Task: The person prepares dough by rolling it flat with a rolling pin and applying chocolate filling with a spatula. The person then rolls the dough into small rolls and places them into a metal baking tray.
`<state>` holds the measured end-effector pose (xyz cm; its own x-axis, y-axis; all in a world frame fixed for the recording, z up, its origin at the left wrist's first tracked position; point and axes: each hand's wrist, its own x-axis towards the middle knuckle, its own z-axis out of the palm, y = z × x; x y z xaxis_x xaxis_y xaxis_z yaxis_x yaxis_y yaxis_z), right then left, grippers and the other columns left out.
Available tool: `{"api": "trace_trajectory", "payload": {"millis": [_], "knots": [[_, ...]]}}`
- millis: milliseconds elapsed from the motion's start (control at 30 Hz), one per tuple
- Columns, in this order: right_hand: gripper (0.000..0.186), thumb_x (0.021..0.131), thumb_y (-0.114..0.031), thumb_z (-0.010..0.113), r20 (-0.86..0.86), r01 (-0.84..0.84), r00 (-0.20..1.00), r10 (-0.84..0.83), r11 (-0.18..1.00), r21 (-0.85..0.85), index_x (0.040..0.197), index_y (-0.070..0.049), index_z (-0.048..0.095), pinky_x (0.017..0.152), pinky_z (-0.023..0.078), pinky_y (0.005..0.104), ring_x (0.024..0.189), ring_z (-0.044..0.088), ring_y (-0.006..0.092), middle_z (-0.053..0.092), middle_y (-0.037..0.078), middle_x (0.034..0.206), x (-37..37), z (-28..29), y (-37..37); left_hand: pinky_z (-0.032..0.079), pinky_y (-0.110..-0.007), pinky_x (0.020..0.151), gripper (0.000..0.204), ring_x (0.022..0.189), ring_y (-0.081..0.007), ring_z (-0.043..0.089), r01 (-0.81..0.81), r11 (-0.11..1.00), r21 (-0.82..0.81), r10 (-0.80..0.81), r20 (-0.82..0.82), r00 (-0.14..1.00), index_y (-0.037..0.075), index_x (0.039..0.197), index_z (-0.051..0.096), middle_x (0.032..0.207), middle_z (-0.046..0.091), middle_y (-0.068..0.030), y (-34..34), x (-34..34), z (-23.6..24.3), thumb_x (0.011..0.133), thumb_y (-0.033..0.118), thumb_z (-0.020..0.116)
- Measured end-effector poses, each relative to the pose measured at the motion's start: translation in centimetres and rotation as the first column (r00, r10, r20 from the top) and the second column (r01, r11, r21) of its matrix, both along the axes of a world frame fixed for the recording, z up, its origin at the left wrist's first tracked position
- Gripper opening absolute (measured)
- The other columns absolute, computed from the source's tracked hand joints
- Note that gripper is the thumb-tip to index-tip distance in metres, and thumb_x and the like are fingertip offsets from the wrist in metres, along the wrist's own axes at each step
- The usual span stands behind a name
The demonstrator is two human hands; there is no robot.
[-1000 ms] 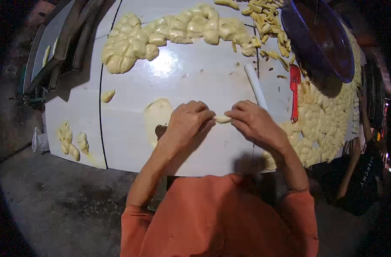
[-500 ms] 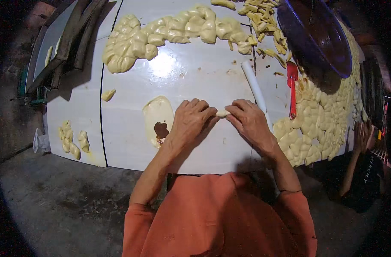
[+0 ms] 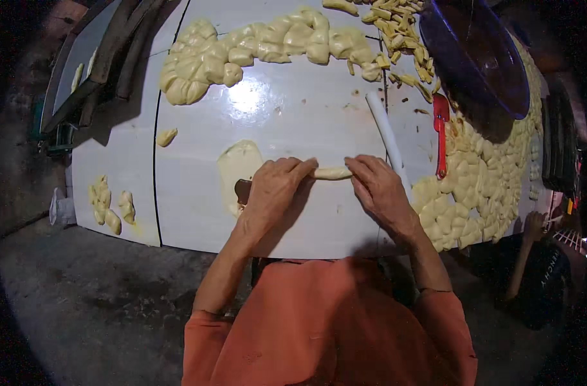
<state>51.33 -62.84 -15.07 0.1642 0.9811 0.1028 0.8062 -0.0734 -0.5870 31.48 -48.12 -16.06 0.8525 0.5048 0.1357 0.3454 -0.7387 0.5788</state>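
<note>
A short roll of pale dough (image 3: 332, 174) lies crosswise on the white tabletop between my two hands. My left hand (image 3: 275, 186) has its fingers closed on the roll's left end, and the thumb side faces the roll. At the other end, my right hand (image 3: 378, 190) pinches the tip with bent fingers. A flattened sheet of dough (image 3: 237, 164) lies just left of my left hand, which partly covers it. On that sheet sits a dark brown dollop of filling (image 3: 243, 190). Beyond my right hand rests a white rolling pin (image 3: 385, 128).
Dough pieces (image 3: 274, 42) form an arc along the far side. Cut banana pieces (image 3: 399, 29) lie beside a large dark blue basin (image 3: 476, 58). A red spatula (image 3: 440, 135) lies near many dough pieces (image 3: 467, 193) at right. Another person's arm (image 3: 526, 254) shows at far right.
My hands have moved slightly apart, and more of the dough roll shows between them. The other person's arm at far right has moved lower.
</note>
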Motion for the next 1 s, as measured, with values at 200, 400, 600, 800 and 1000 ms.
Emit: {"api": "trace_trajectory", "payload": {"millis": [200,400,600,800,1000], "knots": [[0.033,0.089,-0.004,0.068,0.032,0.026,0.999,-0.025,1.000,-0.012,0.122,-0.003,0.065,0.093,0.051,0.0436,0.105,0.062,0.0325,0.065,0.013,0.114,0.2,-0.4,-0.5,0.050,-0.040,0.072,0.024,0.089,-0.0236,0.065,0.029,1.000,-0.009,-0.028,0.043,0.999,0.013,0.112,0.071,0.098,0.067,-0.0046,-0.1,0.5,0.5,0.089,0.016,0.074],[0.024,0.092,-0.012,0.071,0.128,0.086,0.988,-0.086,0.996,0.002,0.115,-0.007,0.070,0.088,0.052,0.0432,0.099,0.065,0.0295,0.066,0.010,0.110,0.7,-1.1,-0.2,0.051,-0.041,0.077,0.026,0.090,-0.0275,0.066,-0.016,0.999,0.045,0.013,0.059,0.998,0.012,0.111,0.075,0.108,0.068,-0.0082,0.2,1.2,-0.2,0.086,0.016,0.078],[0.026,0.092,-0.012,0.070,0.175,0.114,0.978,-0.116,0.993,0.024,0.118,-0.008,0.071,0.090,0.051,0.0438,0.105,0.064,0.0295,0.065,0.010,0.115,-0.5,-1.4,-0.5,0.049,-0.043,0.081,0.032,0.101,-0.0283,0.062,-0.032,0.997,0.065,0.033,-0.010,0.999,0.011,0.120,0.069,0.113,0.063,-0.0090,-0.5,0.9,0.3,0.090,0.019,0.073],[0.029,0.091,-0.015,0.072,0.124,0.204,0.969,-0.215,0.974,0.097,0.118,-0.006,0.070,0.091,0.051,0.0449,0.107,0.063,0.0329,0.065,0.013,0.119,-3.7,0.1,0.1,0.048,-0.044,0.090,0.038,0.108,-0.0289,0.064,-0.055,0.998,0.026,0.053,0.045,0.998,0.013,0.126,0.068,0.129,0.065,-0.0112,0.4,-5.1,2.3,0.090,0.024,0.074],[0.032,0.086,-0.020,0.079,0.054,-0.052,0.997,0.047,0.995,0.089,0.114,-0.007,0.071,0.081,0.055,0.0420,0.096,0.068,0.0290,0.068,0.009,0.111,-9.7,-0.4,0.9,0.049,-0.038,0.081,0.029,0.095,-0.0225,0.067,-0.056,0.994,0.094,0.056,0.003,0.998,0.016,0.109,0.072,0.108,0.069,-0.0028,2.0,-15.5,1.3,0.083,0.024,0.081]]}}
